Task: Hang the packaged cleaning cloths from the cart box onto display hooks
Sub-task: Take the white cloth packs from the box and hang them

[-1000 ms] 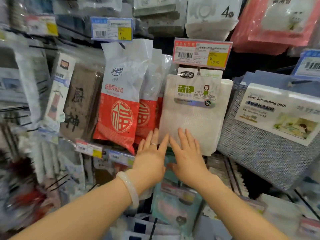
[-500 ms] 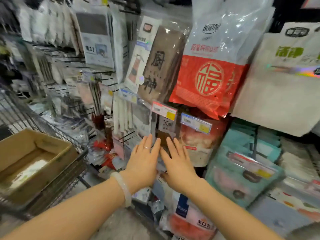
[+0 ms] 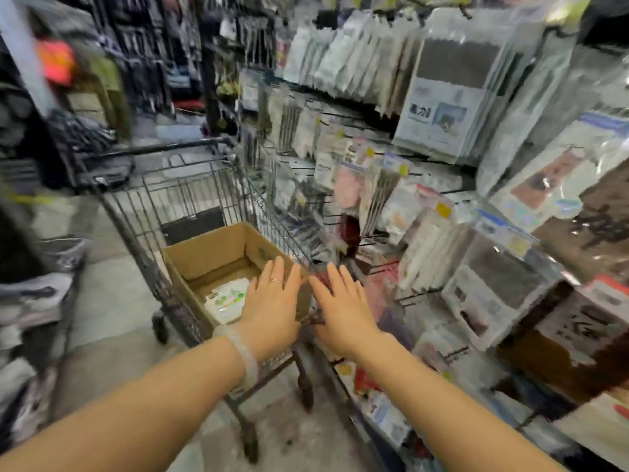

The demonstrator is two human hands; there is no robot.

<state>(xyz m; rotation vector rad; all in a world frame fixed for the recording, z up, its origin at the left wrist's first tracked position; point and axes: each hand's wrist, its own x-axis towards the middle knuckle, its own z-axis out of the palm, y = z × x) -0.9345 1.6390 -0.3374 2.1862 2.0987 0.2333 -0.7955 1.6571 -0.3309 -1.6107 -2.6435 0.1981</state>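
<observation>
Head view, blurred by motion. Near lower centre of the frame, left hand [image 3: 272, 310] and right hand [image 3: 343, 310] side by side, both flat with fingers straight and slightly spread, holding nothing. Left hand over the near right corner of the cardboard box [image 3: 218, 257], which sits inside the wire cart [image 3: 170, 206] at centre left; right hand just past the cart's edge, toward the display rack [image 3: 391, 172] filling the right half.

On the box floor, partly behind the left hand, one flat pack of cloths [image 3: 226, 298], white with a coloured printed label. Probably light, soft and floppy, in slick plastic film. Best pinched at the stiffer label end, where a hanging hole likely sits, though no hole visible here.
</observation>
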